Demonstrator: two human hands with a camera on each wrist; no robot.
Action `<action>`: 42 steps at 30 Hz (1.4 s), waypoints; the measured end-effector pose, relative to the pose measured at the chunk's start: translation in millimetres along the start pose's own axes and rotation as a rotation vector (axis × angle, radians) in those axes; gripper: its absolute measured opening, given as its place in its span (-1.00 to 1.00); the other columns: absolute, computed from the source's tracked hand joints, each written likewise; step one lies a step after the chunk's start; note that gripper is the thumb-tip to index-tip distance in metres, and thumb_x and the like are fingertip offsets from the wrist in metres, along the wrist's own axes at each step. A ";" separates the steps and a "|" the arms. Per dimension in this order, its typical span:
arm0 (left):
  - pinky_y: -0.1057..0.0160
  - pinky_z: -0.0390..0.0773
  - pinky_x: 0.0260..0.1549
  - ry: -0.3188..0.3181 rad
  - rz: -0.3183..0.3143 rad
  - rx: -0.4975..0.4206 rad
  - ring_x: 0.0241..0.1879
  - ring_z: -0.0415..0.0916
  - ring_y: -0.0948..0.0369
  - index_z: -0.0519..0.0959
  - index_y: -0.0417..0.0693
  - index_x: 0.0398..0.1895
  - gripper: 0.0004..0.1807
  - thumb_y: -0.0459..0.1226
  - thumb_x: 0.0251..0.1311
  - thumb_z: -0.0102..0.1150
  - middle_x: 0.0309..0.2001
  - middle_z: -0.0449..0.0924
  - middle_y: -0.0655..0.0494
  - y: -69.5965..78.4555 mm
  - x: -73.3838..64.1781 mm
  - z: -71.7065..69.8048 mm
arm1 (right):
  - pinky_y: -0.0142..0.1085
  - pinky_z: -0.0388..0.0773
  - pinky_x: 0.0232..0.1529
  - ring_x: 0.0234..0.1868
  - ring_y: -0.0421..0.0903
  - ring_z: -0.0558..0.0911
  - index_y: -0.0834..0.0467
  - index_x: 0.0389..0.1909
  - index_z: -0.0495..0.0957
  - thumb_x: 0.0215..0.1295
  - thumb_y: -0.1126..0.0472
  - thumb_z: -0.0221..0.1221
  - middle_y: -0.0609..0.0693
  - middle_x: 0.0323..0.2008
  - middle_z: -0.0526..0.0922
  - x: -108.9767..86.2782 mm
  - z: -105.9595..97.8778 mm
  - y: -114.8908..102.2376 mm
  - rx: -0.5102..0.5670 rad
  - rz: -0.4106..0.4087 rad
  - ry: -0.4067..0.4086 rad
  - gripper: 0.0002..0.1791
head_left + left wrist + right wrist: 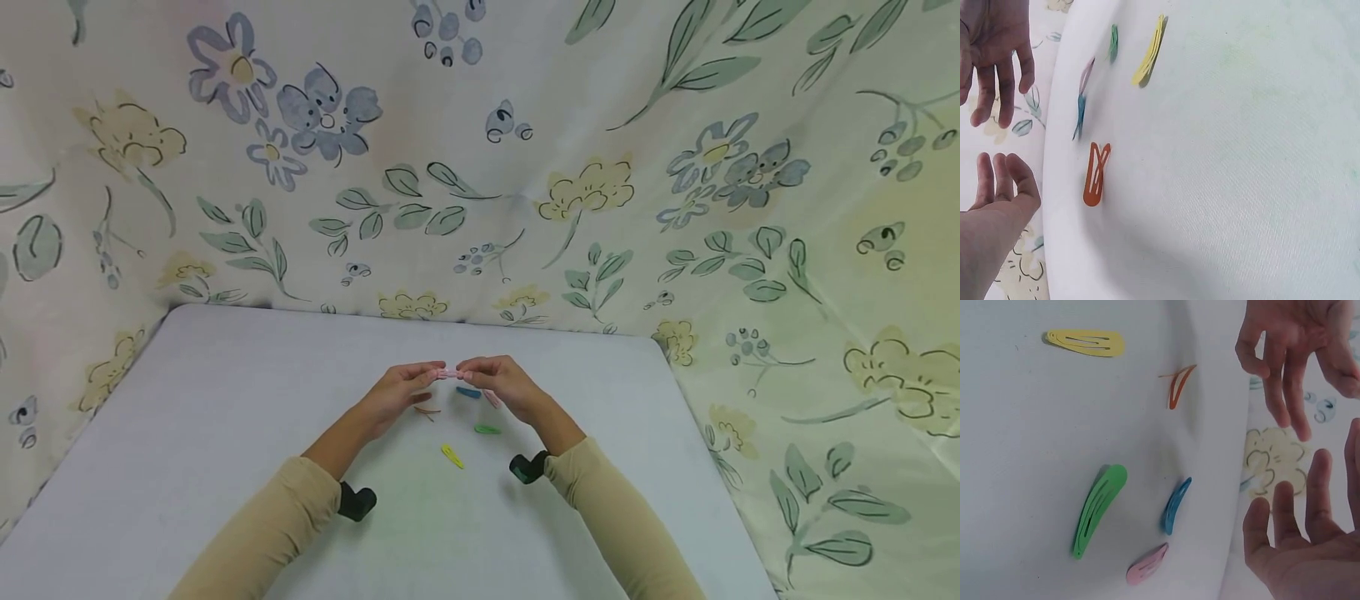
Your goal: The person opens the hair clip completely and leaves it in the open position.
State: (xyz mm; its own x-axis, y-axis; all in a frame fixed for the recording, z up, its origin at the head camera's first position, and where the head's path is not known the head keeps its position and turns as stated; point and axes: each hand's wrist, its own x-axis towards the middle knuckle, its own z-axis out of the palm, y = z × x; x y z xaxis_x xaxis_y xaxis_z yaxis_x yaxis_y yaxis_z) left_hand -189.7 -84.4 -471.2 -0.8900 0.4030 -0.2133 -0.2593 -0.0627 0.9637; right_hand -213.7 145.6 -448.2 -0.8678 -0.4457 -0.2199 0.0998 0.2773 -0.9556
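Note:
In the head view, a small pink hair clip [448, 374] spans the space between both hands over the far middle of the table. My left hand [396, 393] pinches its left end and my right hand [508, 387] pinches its right end. Below them lie a blue hair clip [468, 392] and a second pink hair clip [491, 398], partly under the right hand. An orange hair clip [1092, 178], its two arms spread apart, lies near the left hand. The wrist views show the fingers, but the held clip is out of sight there.
Nearer the body lie a green hair clip [1099, 509] and a yellow hair clip [452, 456]. They rest on a white table [247, 417] with flowered cloth [480, 167] behind and at its sides. Dark wrist-worn devices [528, 467] sit below both forearms.

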 end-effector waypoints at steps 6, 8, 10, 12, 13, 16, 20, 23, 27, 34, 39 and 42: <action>-0.06 0.32 0.30 0.064 -0.026 0.030 0.42 0.21 0.01 0.52 -0.30 0.23 -0.58 -0.22 0.45 0.09 0.43 0.30 -0.12 -1.8 1.5 -0.4 | 0.05 0.29 0.34 0.24 -0.01 0.49 0.28 -0.05 0.68 0.41 0.24 0.19 0.13 0.18 0.60 0.7 0.5 3.4 -0.010 0.016 0.023 -0.76; -0.05 0.33 0.30 0.083 -0.027 0.065 0.43 0.21 0.01 0.55 -0.28 0.20 -0.59 -0.20 0.43 0.11 0.42 0.32 -0.10 -3.3 2.6 -0.9 | 0.08 0.26 0.34 0.24 -0.02 0.48 0.24 -0.06 0.70 0.41 0.21 0.20 0.11 0.17 0.61 1.3 0.6 4.7 -0.034 0.022 0.041 -0.77; -0.05 0.34 0.29 0.113 -0.025 0.118 0.41 0.23 0.01 0.59 -0.26 0.16 -0.61 -0.18 0.42 0.14 0.40 0.36 -0.07 -4.5 3.6 -0.8 | 0.11 0.23 0.33 0.24 -0.02 0.47 0.18 -0.09 0.73 0.40 0.18 0.22 0.05 0.14 0.63 2.1 0.6 6.5 -0.069 0.029 0.066 -0.79; -0.06 0.34 0.29 0.150 -0.017 0.189 0.40 0.24 0.00 0.63 -0.23 0.09 -0.64 -0.16 0.40 0.16 0.38 0.39 -0.04 -5.7 4.2 -0.2 | 0.13 0.22 0.33 0.25 -0.02 0.46 0.12 -0.12 0.75 0.38 0.16 0.24 -0.01 0.10 0.65 3.1 0.8 8.5 -0.116 0.027 0.092 -0.82; -0.08 0.31 0.31 0.170 -0.013 0.230 0.40 0.25 0.00 0.65 -0.19 0.06 -0.65 -0.14 0.39 0.18 0.37 0.41 -0.03 -6.3 4.7 0.5 | 0.13 0.24 0.33 0.25 -0.02 0.45 0.10 -0.15 0.75 0.37 0.16 0.25 -0.03 0.08 0.66 3.8 1.0 9.4 -0.141 0.018 0.102 -0.83; -0.13 0.23 0.34 0.222 0.013 0.334 0.40 0.23 -0.03 0.69 -0.15 -0.01 -0.67 -0.11 0.34 0.23 0.33 0.44 -0.03 -8.4 6.0 2.9 | 0.10 0.33 0.28 0.21 -0.01 0.47 0.10 -0.21 0.75 0.36 0.18 0.26 -0.07 0.02 0.66 5.4 3.1 11.7 -0.247 -0.041 0.136 -0.88; -0.20 0.12 0.38 0.263 0.081 0.429 0.41 0.20 -0.10 0.72 -0.17 -0.07 -0.71 -0.16 0.31 0.28 0.31 0.44 -0.12 -13.5 10.7 3.5 | 0.07 0.39 0.22 0.14 0.03 0.51 0.14 -0.28 0.74 0.35 0.26 0.26 0.02 -0.03 0.65 7.3 8.4 15.0 -0.440 -0.172 0.189 -0.91; -0.21 0.09 0.38 0.292 0.138 0.519 0.42 0.18 -0.14 0.74 -0.18 -0.11 -0.77 -0.23 0.28 0.30 0.31 0.43 -0.16 -17.8 14.9 2.1 | 0.07 0.35 0.26 0.15 0.06 0.50 0.14 -0.30 0.75 0.33 0.29 0.27 0.08 -0.02 0.63 8.5 12.1 18.9 -0.577 -0.232 0.231 -0.91; -0.21 0.08 0.38 0.322 0.176 0.661 0.45 0.14 -0.13 0.77 -0.13 -0.15 -0.81 -0.24 0.23 0.35 0.37 0.39 -0.10 -22.1 17.7 1.6 | 0.09 0.28 0.33 0.25 0.10 0.43 0.12 -0.28 0.75 0.34 0.27 0.27 0.09 0.06 0.58 8.1 15.9 24.8 -0.714 -0.259 0.261 -0.91; -0.35 0.02 0.34 0.296 0.211 0.832 0.50 0.01 -0.16 0.79 -0.07 -0.18 -0.83 -0.24 0.22 0.35 0.44 0.29 -0.08 -30.0 16.8 2.7 | 0.11 0.25 0.36 0.36 0.11 0.37 0.11 -0.29 0.78 0.31 0.25 0.30 0.05 0.09 0.60 12.1 20.6 40.5 -0.841 -0.301 0.303 -0.91; -0.36 0.14 0.28 0.273 0.253 0.923 0.46 0.09 -0.19 0.80 -0.07 -0.22 -0.86 -0.25 0.21 0.36 0.39 0.36 -0.16 -39.8 19.6 1.8 | 0.11 0.30 0.32 0.36 0.11 0.38 0.11 -0.28 0.79 0.31 0.22 0.31 0.06 0.08 0.63 13.1 22.7 49.1 -0.957 -0.305 0.289 -0.90; -0.38 0.13 0.26 0.275 0.251 0.949 0.45 0.12 -0.20 0.80 -0.06 -0.24 -0.86 -0.24 0.20 0.36 0.36 0.39 -0.18 -44.9 21.5 1.5 | 0.13 0.32 0.30 0.35 0.14 0.39 0.12 -0.28 0.79 0.30 0.22 0.31 0.08 0.08 0.64 12.2 23.3 51.9 -0.970 -0.319 0.280 -0.90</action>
State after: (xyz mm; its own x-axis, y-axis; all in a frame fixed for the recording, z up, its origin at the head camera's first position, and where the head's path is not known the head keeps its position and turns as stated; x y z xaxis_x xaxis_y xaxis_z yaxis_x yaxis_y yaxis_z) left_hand -196.7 -71.5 -518.8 -0.9642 0.2464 0.0981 0.2444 0.6817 0.6896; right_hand -207.8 134.8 -505.0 -0.8789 -0.4399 0.1845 -0.4768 0.7983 -0.3679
